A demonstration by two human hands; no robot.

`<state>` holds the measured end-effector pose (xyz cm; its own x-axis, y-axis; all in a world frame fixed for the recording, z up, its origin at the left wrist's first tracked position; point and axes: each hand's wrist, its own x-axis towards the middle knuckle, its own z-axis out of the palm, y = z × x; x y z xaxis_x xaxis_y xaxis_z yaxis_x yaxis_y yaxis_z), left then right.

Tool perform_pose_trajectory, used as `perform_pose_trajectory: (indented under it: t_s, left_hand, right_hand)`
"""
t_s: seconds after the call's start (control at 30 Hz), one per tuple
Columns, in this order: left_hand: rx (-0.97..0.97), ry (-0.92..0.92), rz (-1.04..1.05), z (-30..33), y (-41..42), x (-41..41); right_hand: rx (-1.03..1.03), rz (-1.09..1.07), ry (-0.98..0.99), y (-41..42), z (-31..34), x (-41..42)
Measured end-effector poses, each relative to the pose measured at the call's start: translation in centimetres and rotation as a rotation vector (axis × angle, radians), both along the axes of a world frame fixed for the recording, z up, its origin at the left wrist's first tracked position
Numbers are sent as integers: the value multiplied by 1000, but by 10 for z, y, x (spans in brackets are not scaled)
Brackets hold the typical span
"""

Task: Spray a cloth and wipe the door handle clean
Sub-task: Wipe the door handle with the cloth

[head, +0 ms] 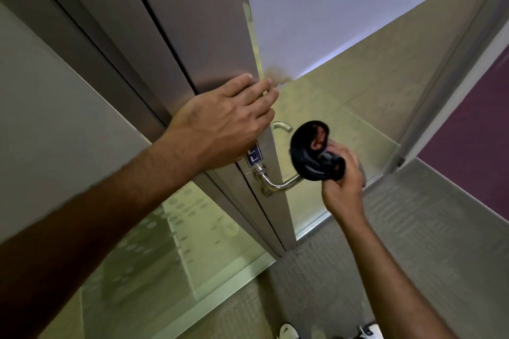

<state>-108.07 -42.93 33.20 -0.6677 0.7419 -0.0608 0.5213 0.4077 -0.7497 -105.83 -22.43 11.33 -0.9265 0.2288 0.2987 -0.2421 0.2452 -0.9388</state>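
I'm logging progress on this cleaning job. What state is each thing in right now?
Door: open, steadied at its edge.
Left hand: flat on door.
Right hand: gripping cloth.
Cloth: bunched, at the handle's end.
Handle: level, not pressed down.

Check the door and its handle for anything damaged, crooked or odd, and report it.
Nothing looks damaged. The lever handle sits firmly on the open door, its end covered by the dark cloth in the right hand. The left hand steadies the door edge. A brownish smudge shows beyond that edge, too blurred to identify.
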Motion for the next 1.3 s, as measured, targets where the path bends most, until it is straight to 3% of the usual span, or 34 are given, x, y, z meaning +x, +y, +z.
perform_pose_trajectory:
  t_s: [0.07, 0.13, 0.23, 0.33, 0.43, 0.5, 0.57, 0.73, 0.87, 1.17, 1.3]
  left_hand:
    - [6, 5, -7, 1, 0, 1]
    - [-6, 17, -12, 0, 0, 1]
    - [-6, 23, -23, 0, 1, 0]
    - [3, 19, -30, 0, 1, 0]
    - [-15, 24, -21, 1, 0, 1]
    - [-9, 22, -26, 2, 0, 1]
    - [-5, 20, -26, 2, 2, 1]
    - [-2, 6, -12, 3, 2, 2]
    - [3, 21, -18, 3, 2, 1]
    - [-28, 4, 32, 1, 2, 1]
    - [-25, -5, 31, 0, 2, 1]
  right_hand:
    - [296, 225, 109, -5, -3, -9]
    - [383, 337, 128, -4, -18, -3]
    - [215, 397, 51, 4, -20, -10]
    - [39, 220, -104, -9, -13, -22]
    - [-89, 10, -134, -18, -13, -34]
    - [-272, -83, -218, -15, -12, -45]
    - [-324, -122, -281, -12, -12, -50]
    - [-253, -77, -366, -7, -23, -36]
    - [-348, 7, -397, -19, -27, -18]
    - [-640, -107, -349, -48, -35, 29]
    - [-761, -17, -447, -34, -40, 36]
